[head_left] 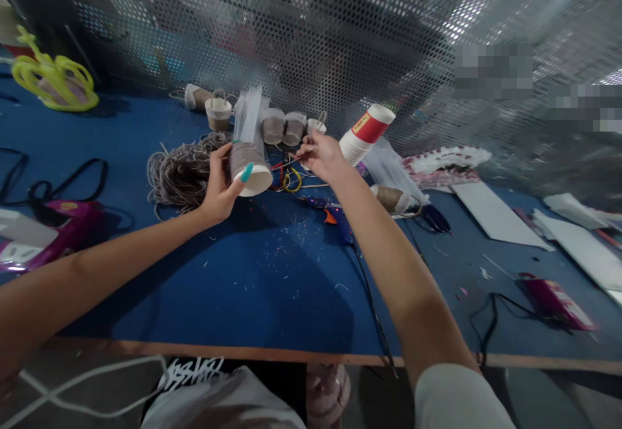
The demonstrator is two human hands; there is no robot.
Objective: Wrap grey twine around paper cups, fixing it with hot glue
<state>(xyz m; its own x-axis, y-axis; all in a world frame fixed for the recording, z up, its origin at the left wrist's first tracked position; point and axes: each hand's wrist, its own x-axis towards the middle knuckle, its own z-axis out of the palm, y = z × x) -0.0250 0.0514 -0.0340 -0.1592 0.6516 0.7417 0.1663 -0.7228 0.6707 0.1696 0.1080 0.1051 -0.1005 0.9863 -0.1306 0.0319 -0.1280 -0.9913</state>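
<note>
My left hand (221, 186) is wrapped round a paper cup (249, 164) covered with brown twine, held on its side above the blue table (253, 286). My right hand (321, 153) is pinched on a thin strand of twine stretched toward the cup. A tangled heap of brown twine (182, 170) lies just left of my left hand. Scissors with yellow and red handles (289, 179) lie under the cup. A blue glue gun (335, 218) rests beneath my right forearm.
Several twine-wrapped cups (279, 127) stand at the back by a perforated metal screen (340, 40). A stack of red and white paper cups (367, 134) lies to the right. A pink glue gun (53, 231) lies left, a yellow crown-like shape (53, 79) far left, white sheets (495, 215) right.
</note>
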